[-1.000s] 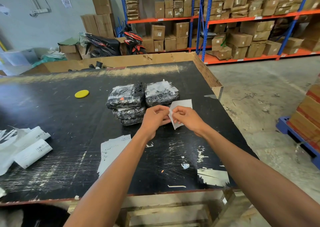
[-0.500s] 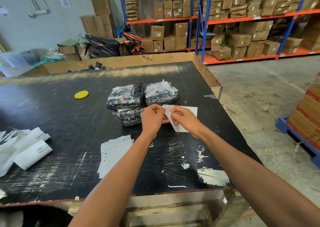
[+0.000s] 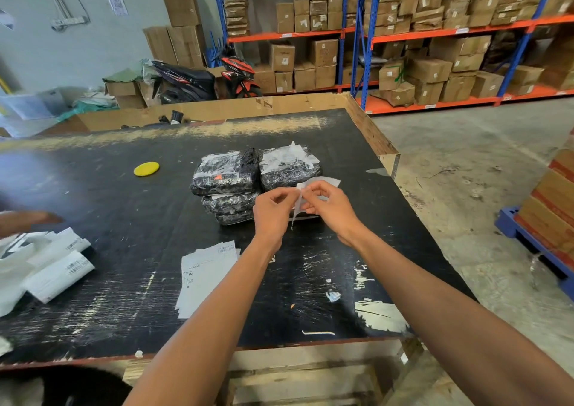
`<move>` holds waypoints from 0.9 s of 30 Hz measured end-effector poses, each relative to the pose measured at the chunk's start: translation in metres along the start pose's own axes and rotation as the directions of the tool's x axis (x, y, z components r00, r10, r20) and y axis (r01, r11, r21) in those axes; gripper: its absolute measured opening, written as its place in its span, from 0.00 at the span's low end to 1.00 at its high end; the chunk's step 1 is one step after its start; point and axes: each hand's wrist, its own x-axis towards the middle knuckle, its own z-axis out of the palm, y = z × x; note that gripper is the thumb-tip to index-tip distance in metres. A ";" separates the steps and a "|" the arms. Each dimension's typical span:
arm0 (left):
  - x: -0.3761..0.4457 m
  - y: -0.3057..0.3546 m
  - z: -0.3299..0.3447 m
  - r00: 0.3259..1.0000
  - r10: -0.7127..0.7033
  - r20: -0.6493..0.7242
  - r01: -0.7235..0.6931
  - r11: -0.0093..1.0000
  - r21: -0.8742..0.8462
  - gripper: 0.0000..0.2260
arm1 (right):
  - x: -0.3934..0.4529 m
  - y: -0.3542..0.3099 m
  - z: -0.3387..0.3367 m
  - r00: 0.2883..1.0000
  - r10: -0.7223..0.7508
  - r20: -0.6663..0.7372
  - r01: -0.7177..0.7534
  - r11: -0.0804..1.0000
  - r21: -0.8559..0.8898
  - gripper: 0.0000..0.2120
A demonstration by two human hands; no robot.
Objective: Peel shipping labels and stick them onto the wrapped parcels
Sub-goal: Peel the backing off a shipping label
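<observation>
We see a scuffed black table (image 3: 93, 188) before warehouse shelving (image 3: 435, 33); our left hand (image 3: 271, 211) and right hand (image 3: 329, 208) pinch the label (image 3: 323, 182) between fingertips.

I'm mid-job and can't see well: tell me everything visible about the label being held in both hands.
The label is a small white sheet, thin and papery, held up over the black table just in front of the stacked wrapped parcels. The left hand and right hand pinch it at one edge, where a thin white strip hangs down between them, seemingly the backing coming away. The far part curls up behind the right hand's fingers. No print can be read from here. It does not appear to touch any parcel.
</observation>
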 end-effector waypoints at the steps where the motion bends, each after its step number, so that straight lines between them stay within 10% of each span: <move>1: 0.000 -0.001 -0.001 1.000 0.000 -0.002 0.000 1.000 0.003 0.04 | 0.001 0.000 0.001 1.000 -0.004 -0.010 0.004 1.000 0.003 0.07; 10: 0.002 -0.005 -0.002 0.997 -0.065 0.040 0.068 0.993 -0.092 0.05 | 0.005 -0.001 0.002 0.999 0.005 -0.037 -0.004 1.000 0.002 0.04; 17: 0.014 0.009 -0.010 0.904 -0.396 0.159 0.408 0.693 -0.595 0.02 | 0.008 0.018 -0.006 0.978 0.143 -0.151 -0.116 0.978 0.170 0.02; 27: 0.027 0.000 -0.040 0.846 -0.516 0.133 0.443 0.543 -0.714 0.02 | -0.004 0.064 -0.036 0.831 0.321 -0.454 -0.354 0.935 0.013 0.05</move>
